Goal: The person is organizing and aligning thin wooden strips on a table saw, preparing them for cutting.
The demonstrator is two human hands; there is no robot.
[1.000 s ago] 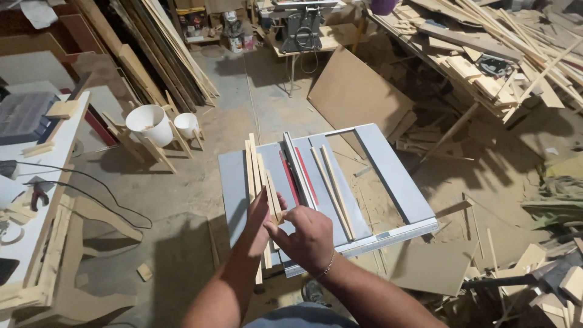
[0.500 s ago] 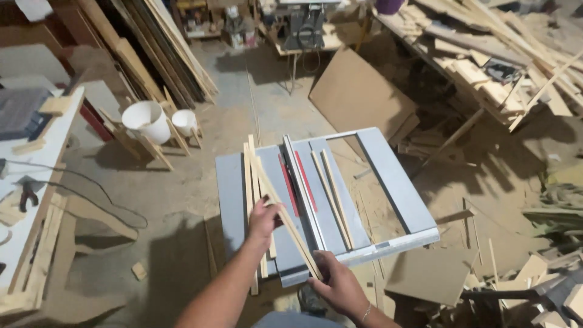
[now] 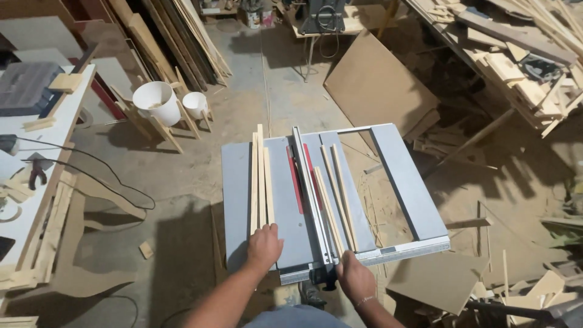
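Since half a second ago, my right hand [image 3: 355, 278] has set its strip down and curls at the saw counter's [image 3: 407, 182] near edge. My left hand [image 3: 264, 246] presses flat, gripping nothing, on wooden strips [image 3: 261, 182] running lengthwise away from me.

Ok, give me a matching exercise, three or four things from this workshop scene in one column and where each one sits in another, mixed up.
Things:
1. left hand
2. right hand
3. white buckets
4. brown board

Places:
A. on the floor beyond the saw table
B. on the near ends of the wood strips
C. at the table's front edge by the fence
D. among wooden stands, left of the table

Pairs: 1-B, 2-C, 3-D, 4-A
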